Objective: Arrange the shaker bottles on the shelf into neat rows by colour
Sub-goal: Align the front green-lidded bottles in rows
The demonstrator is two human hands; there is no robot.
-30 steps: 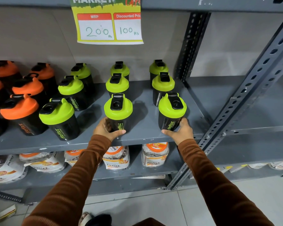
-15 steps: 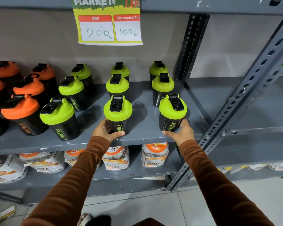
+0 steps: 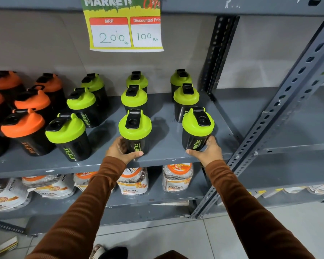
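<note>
Shakers with green lids are seen on the grey shelf in three files running front to back, with orange-lidded ones grouped at 9 o'clock. Compared with a second ago, little has changed: both front shakers remain at the shelf's front edge, and both hands remain on them. The right front shaker appears turned slightly, its black flip cap now angled toward 1 o'clock, while the view itself has drifted a little downward.

The middle front shaker is grasped low on its black body by the left hand, thumb laid across the front base. The right front shaker is held at its base by the right hand, fingers wrapped round the far side and thumb pointing toward 9 o'clock. Both shakers stand upright on the shelf.

"fitfizz" is printed in green up the sides of the green-lidded shakers and in orange on the front orange-lidded one. At 12 o'clock a price card hangs, headed "MARKET", with "MRP" over a handwritten "200 Rs" and "Discounted Pric", cut off at the edge, over "100 Rs". On the lower shelf, jars marked "fitfizz" are visible; one shows "ORANGE".
</note>
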